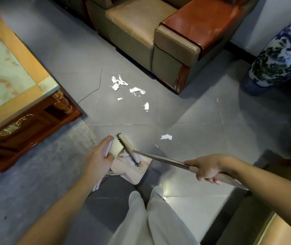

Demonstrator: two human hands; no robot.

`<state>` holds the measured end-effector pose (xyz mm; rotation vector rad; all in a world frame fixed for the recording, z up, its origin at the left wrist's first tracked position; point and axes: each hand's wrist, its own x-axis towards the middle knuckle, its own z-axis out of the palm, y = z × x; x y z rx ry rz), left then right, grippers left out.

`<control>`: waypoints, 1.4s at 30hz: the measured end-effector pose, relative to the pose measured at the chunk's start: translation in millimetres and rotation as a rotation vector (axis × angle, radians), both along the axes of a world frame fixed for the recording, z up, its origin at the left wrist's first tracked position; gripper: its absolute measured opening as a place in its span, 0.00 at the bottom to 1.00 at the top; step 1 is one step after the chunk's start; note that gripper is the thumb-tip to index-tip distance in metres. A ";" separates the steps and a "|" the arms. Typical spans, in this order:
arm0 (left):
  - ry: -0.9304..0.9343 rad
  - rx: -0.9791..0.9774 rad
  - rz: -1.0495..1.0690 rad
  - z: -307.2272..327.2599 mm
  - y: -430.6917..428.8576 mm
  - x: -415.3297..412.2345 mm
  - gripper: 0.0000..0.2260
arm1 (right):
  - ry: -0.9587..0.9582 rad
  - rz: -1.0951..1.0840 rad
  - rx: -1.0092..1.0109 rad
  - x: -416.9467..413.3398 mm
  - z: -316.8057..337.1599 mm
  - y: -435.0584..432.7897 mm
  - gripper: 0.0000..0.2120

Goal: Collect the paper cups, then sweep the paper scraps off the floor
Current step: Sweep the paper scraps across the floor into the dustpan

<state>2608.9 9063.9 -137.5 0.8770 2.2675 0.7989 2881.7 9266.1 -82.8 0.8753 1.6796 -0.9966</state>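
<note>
Several white paper scraps (136,90) lie scattered on the grey tiled floor ahead, and one more scrap (166,137) lies nearer, right of the broom. My right hand (206,167) grips the broom handle (160,158). The broom head (128,149) rests over the beige dustpan (132,171), where a few white scraps show. My left hand (99,156) holds the dustpan's upright white handle (109,147). No paper cups are in view.
A marble-topped wooden coffee table (17,96) stands at the left. A leather sofa with a wooden armrest (173,41) is ahead. A large blue-and-white vase (281,55) stands at the right. My legs and shoes (148,209) are below the dustpan.
</note>
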 end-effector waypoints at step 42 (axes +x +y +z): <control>-0.065 0.056 -0.044 -5.4 106.7 -29.3 0.18 | -0.006 -0.106 0.200 -15.4 31.4 60.3 0.36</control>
